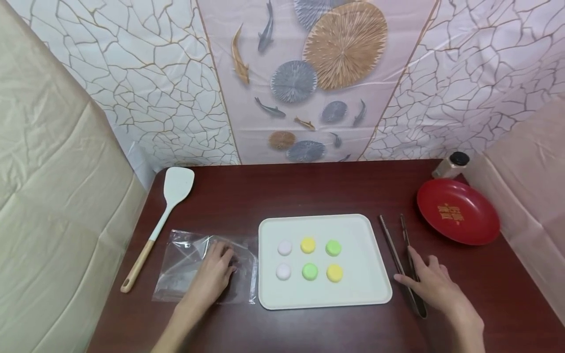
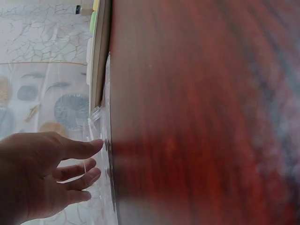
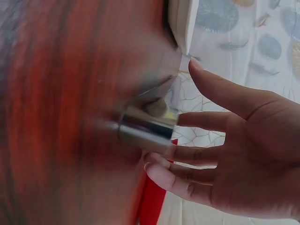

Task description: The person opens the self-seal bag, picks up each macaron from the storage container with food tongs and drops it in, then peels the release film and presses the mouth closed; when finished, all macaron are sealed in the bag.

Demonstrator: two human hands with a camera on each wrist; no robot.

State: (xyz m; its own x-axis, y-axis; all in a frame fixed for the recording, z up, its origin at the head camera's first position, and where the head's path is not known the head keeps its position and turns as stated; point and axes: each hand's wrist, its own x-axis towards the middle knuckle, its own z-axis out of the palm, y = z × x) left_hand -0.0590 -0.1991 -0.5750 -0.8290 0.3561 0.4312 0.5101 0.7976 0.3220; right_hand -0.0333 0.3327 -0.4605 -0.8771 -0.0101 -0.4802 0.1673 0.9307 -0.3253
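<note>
My left hand (image 1: 211, 274) lies over a clear plastic bag (image 1: 174, 277), fingers loosely bent. In the left wrist view its fingertips are at the bag's edge, with nothing gripped. Beside the bag is a cream tray (image 1: 359, 257) bearing two rows of macarons: lavender (image 1: 284, 247), yellow (image 1: 308, 245) and green (image 1: 333, 247) ones. To the right of the tray lie metal tongs (image 1: 390, 243), arms spread apart. Over them is my right hand (image 1: 437, 287), thumb and fingers spread. The right wrist view shows the tongs' bent end (image 3: 145, 129) close to the fingers; contact is hard to tell.
A white spatula (image 1: 178, 184) with a wooden handle lies at the left of the dark red table (image 1: 309, 191). At the right are a red plate (image 1: 474, 211) and, behind it, a small black-capped jar (image 1: 449, 165). Fabric walls surround the table's back and sides.
</note>
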